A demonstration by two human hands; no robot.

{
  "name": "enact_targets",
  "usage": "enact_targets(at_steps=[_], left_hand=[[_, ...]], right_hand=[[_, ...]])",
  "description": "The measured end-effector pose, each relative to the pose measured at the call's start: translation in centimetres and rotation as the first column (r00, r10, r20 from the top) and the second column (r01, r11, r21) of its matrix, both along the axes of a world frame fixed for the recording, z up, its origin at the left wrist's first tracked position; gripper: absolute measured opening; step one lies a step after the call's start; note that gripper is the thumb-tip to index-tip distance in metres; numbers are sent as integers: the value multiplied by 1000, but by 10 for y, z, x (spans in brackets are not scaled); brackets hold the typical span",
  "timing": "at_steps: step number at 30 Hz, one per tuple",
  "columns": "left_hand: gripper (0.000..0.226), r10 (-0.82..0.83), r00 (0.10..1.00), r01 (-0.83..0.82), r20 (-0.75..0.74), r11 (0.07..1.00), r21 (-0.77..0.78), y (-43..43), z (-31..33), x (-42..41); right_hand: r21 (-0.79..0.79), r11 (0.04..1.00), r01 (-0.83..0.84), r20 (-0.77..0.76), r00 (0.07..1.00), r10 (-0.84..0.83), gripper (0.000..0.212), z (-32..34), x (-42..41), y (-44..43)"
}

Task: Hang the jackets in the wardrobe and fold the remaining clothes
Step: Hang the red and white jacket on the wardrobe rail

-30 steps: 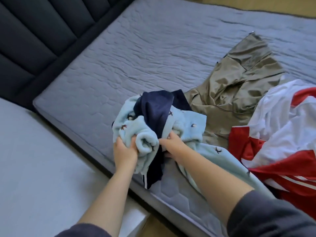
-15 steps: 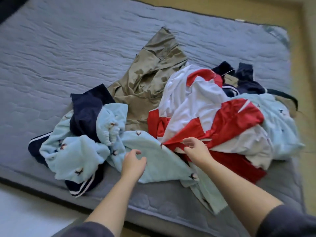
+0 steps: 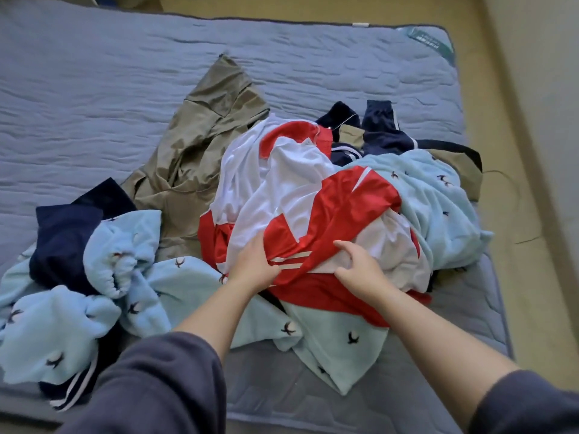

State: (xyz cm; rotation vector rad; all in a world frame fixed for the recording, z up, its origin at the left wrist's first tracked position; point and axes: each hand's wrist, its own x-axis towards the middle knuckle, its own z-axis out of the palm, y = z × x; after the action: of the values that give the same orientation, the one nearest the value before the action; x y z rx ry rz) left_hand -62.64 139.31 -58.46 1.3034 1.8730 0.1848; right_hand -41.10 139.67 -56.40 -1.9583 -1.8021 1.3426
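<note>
Blue bed (image 3: 94, 89) fills the picture, tan floor (image 3: 495, 151) on the right. Left hand (image 3: 253, 264) lies flat on the red jacket (image 3: 344, 198); right hand (image 3: 360, 269) grips it.

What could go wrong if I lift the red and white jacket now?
1. The light blue fleece lies under the near edge of the red and white jacket, close to the left hand and right hand, so it may drag along.
2. The fleece reaches close to the mattress near edge and might slide off.
</note>
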Motion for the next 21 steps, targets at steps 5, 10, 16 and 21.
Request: enact_targets(at_steps=[5,10,16,21], left_hand=[[82,-54,998,49,-24,985,-167,5,-31,13],[78,-45,971,29,-233,997,-72,5,-26,20],[31,-202,978,197,-57,977,-81,0,9,38],[27,237,889,-186,391,969,-165,-10,91,70]], right_hand=[[-84,996,-42,-8,999,41,64,-26,6,-13],[-121,991,-57,-23,998,55,64,-31,14,-29],[-150,985,87,-147,983,-109,62,-36,12,-43],[-185,981,61,-358,925,-125,72,-3,-15,-88]])
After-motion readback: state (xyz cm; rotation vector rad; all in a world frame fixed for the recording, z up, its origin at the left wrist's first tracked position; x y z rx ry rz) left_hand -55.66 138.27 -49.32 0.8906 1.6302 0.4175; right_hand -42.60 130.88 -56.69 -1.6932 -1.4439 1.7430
